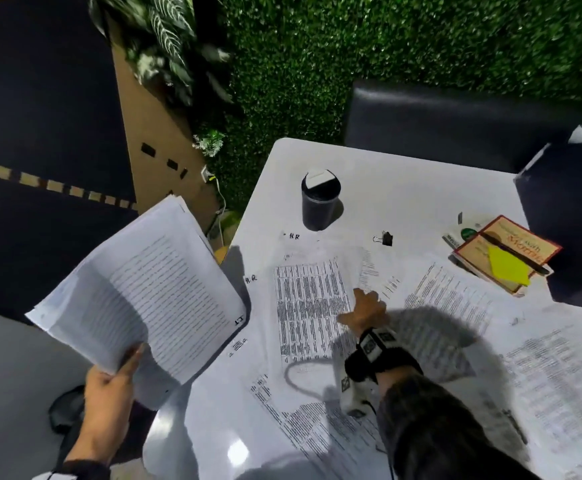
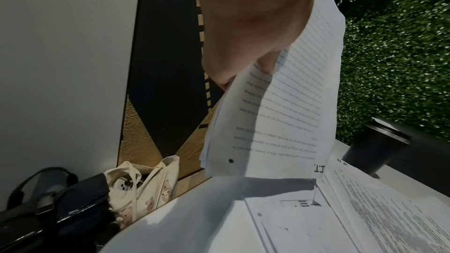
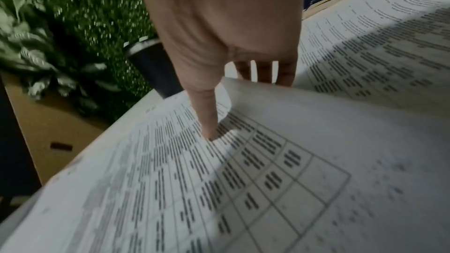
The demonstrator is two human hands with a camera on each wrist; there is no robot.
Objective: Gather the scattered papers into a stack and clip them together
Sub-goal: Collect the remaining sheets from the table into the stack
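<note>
Head view, gathered stack: the left hand [image 1: 109, 386] holds a sheaf of papers [image 1: 144, 289] off the near-left corner of the counter [image 1: 404, 188], its grip pinching the sheaf's near corner, thumb on top.
Head view, loose sheets: several printed pages lie overlapping on the counter, nearer than the black cup [image 1: 320, 202]; the table-printed sheet [image 1: 310, 306] lies straight toward the viewer from the cup.
Head view, right hand: the right hand [image 1: 365, 311] rests on that sheet's right edge, fingers spread.
Head view, clip: the binder clip [image 1: 385, 238] sits just right of the cup, untouched.
Left wrist view: the grip curls round the sheaf [image 2: 275, 107], which hangs free above the counter edge; the cup [image 2: 375, 151] stands to the right.
Right wrist view: the thumb [image 3: 207, 111] presses flat on the gridded sheet [image 3: 170, 170]; the other fingers [image 3: 265, 72] reach behind a lifted paper edge. Whether they pinch it I cannot tell.
Advice: likely best to slide this sheet toward the sheaf under flat pressure, lift by the raised edge, and square the corners before going for the clip.
</note>
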